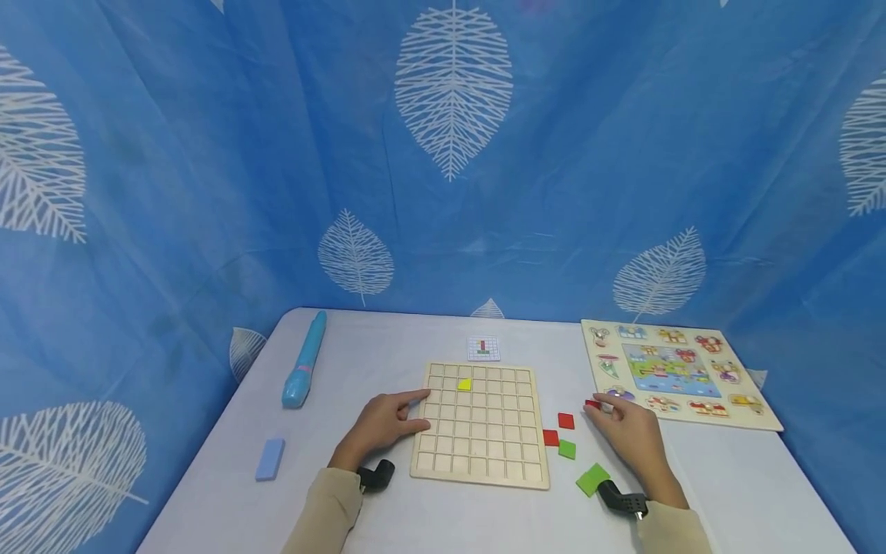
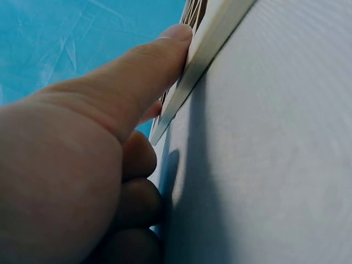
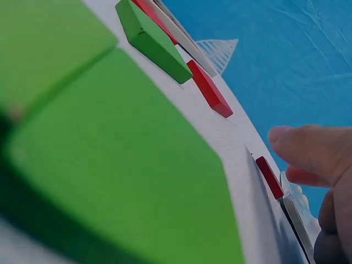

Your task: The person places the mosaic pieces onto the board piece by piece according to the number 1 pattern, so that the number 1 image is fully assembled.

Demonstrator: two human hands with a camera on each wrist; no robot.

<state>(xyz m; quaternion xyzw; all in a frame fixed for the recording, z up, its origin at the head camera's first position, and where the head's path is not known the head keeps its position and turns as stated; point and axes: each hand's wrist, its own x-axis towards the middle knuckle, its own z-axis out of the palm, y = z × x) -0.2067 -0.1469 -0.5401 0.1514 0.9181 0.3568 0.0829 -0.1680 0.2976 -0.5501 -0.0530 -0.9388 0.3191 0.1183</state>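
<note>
My left hand (image 1: 384, 425) rests its straight thumb and index finger on the left edge of a wooden grid board (image 1: 484, 482); its other fingers are curled. One yellow piece (image 1: 464, 384) with a slanted side sits in a cell near the board's top. My right hand (image 1: 626, 431) reaches over a small red square tile (image 1: 591, 404), thumb and index finger apart around it. In the right wrist view that red tile (image 3: 269, 177) lies on the table below the thumb. Two more red tiles (image 1: 566, 421) and a green tile (image 1: 567, 449) lie between board and right hand.
More green tile area (image 1: 592, 478) lies by the right wrist. A picture card (image 1: 483, 348) is behind the board. A wooden knob puzzle (image 1: 751, 419) occupies the back right. To the left are a light-blue wand-shaped object (image 1: 304, 365) and a blue block (image 1: 270, 459).
</note>
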